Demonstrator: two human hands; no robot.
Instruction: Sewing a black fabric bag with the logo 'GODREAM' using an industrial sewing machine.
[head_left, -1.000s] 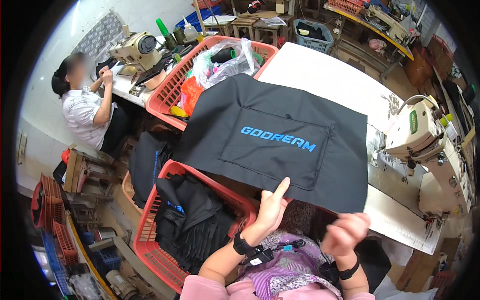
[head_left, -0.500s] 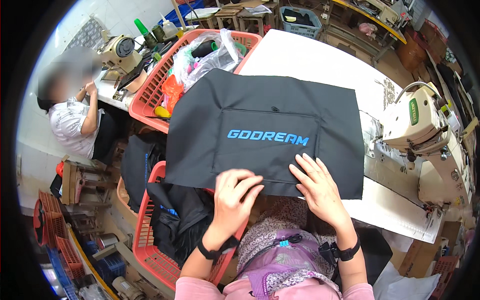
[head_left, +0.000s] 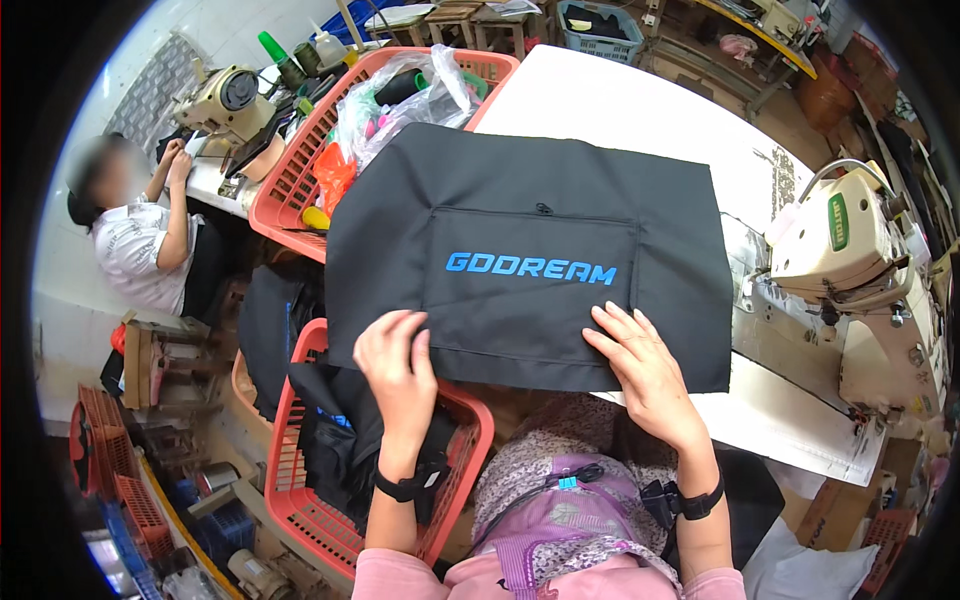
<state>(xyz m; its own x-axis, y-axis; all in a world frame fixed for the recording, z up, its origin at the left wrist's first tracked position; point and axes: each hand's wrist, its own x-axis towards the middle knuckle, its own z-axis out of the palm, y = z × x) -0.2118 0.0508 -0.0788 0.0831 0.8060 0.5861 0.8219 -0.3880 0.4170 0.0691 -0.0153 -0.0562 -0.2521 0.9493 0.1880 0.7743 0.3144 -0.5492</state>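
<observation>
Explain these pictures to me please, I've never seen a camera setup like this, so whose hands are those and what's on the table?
There's no robot here. A wide fisheye camera on a person's head looks down, so straight edges bend near the rim. The bare hands are the wearer's own. A black fabric panel with blue lettering lies partly on the white table. The right hand lies flat on its near edge; the left hand is at its near left corner, though whether it touches is unclear. Neither visibly grips anything. At right stands a sewing machine; at left sits another person.
</observation>
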